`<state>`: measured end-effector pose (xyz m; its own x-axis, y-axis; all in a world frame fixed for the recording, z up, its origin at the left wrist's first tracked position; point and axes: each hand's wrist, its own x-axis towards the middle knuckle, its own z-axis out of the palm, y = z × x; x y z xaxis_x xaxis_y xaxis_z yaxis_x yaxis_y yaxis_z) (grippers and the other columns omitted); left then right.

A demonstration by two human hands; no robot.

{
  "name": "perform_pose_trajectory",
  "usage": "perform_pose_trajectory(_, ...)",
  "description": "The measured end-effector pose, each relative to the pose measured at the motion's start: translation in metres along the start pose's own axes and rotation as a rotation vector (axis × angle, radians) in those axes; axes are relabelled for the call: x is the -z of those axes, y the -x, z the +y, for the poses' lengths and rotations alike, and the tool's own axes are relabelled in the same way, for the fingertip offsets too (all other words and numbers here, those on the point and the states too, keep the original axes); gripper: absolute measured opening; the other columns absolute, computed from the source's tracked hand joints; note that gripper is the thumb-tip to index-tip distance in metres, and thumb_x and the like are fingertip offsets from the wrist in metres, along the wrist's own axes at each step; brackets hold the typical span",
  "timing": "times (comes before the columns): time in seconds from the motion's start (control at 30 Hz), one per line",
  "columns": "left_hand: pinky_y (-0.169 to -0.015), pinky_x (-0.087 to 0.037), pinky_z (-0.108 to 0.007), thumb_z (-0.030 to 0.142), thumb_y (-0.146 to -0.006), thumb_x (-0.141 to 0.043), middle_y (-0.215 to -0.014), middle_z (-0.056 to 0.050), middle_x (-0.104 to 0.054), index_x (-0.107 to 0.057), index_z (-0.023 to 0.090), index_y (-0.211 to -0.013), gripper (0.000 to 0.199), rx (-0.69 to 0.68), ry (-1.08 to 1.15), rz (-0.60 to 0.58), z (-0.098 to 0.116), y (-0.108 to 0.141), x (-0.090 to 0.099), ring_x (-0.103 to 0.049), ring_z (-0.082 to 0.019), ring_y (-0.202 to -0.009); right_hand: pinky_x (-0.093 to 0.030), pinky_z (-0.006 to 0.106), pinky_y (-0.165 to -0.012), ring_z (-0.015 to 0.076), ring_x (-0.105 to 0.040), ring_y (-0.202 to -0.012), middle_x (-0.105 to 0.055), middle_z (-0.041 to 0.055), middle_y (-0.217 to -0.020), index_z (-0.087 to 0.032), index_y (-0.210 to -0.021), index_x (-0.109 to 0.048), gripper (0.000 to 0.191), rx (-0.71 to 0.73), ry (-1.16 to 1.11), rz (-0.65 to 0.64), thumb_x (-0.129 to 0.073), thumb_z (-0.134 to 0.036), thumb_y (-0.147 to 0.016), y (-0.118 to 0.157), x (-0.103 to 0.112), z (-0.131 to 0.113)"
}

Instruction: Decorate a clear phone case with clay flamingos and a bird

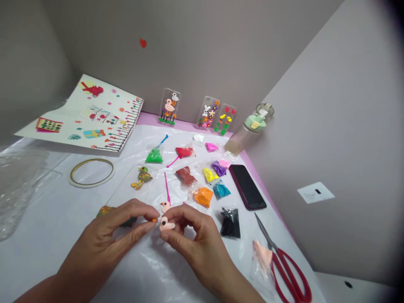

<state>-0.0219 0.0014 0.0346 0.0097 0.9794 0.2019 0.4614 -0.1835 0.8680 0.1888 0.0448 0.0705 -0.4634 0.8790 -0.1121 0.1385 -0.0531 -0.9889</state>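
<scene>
My left hand (123, 235) pinches a tiny orange clay piece (154, 220) between thumb and forefinger. Close to its right, my right hand (192, 235) holds a small pale pink clay bird (166, 224) with a black eye by its edges. The orange piece and the bird are a short gap apart. Just behind them lies another pale pink bird figure (165, 206) with an orange beak, partly hidden by my fingers. A mottled green and orange clay bird (142, 178) lies on a clear case further back. Green and orange clay (105, 210) shows behind my left hand.
Bagged clay, including orange (203, 197) and black (230, 223), spreads across the table's middle. A phone (248, 186), red scissors (288, 273) and a bottle (244, 134) stand or lie right. A tape ring (92, 185) lies left; decorated cases (169, 107) lean behind.
</scene>
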Motion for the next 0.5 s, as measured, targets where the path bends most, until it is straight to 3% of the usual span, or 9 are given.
perform_pose_trajectory(0.1, -0.075, -0.062, -0.015, 0.053, -0.092, -0.074, -0.097, 0.006, -0.082, -0.077, 0.037, -0.099, 0.017, 0.036, 0.004, 0.029, 0.0003, 0.0005, -0.0010, -0.079, -0.017, -0.089, -0.046, 0.027, -0.075, 0.0149, -0.058, -0.078, -0.069, -0.0010, -0.085, -0.022, -0.091, -0.077, 0.005, 0.005, 0.021, -0.002, -0.079, -0.024, -0.087, 0.0003, 0.0003, -0.0009)
perform_pose_trajectory(0.3, -0.079, -0.061, -0.014, 0.038, -0.095, -0.072, -0.094, 0.007, -0.080, -0.076, 0.037, -0.099, 0.005, -0.060, 0.021, -0.023, -0.0031, -0.0011, -0.0001, -0.078, -0.015, -0.092, -0.045, 0.026, -0.074, 0.0144, -0.056, -0.077, -0.067, -0.0010, -0.084, -0.020, -0.089, -0.076, 0.004, 0.004, 0.023, -0.010, -0.077, -0.023, -0.087, 0.0002, 0.0000, -0.0034)
perform_pose_trajectory(0.5, -0.079, -0.060, -0.013, 0.036, -0.095, -0.072, -0.094, 0.007, -0.080, -0.077, 0.036, -0.098, 0.006, -0.049, 0.012, -0.034, 0.0010, -0.0034, -0.0013, -0.078, -0.014, -0.090, -0.045, 0.026, -0.074, 0.0142, -0.055, -0.077, -0.067, -0.0011, -0.084, -0.020, -0.091, -0.076, 0.007, -0.006, 0.005, -0.008, -0.078, -0.025, -0.086, 0.0001, -0.0006, -0.0012)
